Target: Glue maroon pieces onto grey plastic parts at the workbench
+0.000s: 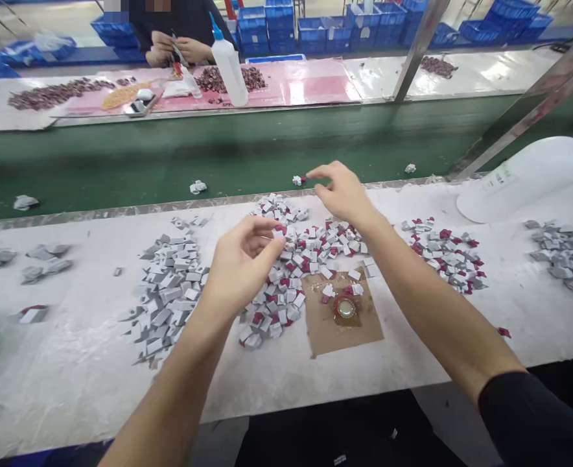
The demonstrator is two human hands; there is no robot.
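Note:
My left hand (pixel 245 263) is curled above the middle heap, with thumb and forefinger closed around a small white-and-magenta plastic piece (pixel 280 230). My right hand (pixel 339 191) reaches over the near edge of the green belt (pixel 247 155). Its forefinger is stretched out and the thumb apart, close to another white-and-magenta piece (pixel 297 181) lying on the belt. Under my hands spreads a heap of white-and-magenta pieces (pixel 281 292). Left of it lies a heap of plain grey pieces (pixel 170 292). Between my forearms, a brown cardboard square (pixel 325 337) carries a round metal cap (pixel 345 307) and a couple of pieces.
More pieces form a heap (pixel 449 256) beyond my right forearm and a grey heap (pixel 566 253) at far right. A large white bottle (pixel 514 178) lies there too. Metal posts (pixel 420 48) rise by the belt. Across it, a co-worker's hands (pixel 179 48) work near a glue bottle (pixel 231 68).

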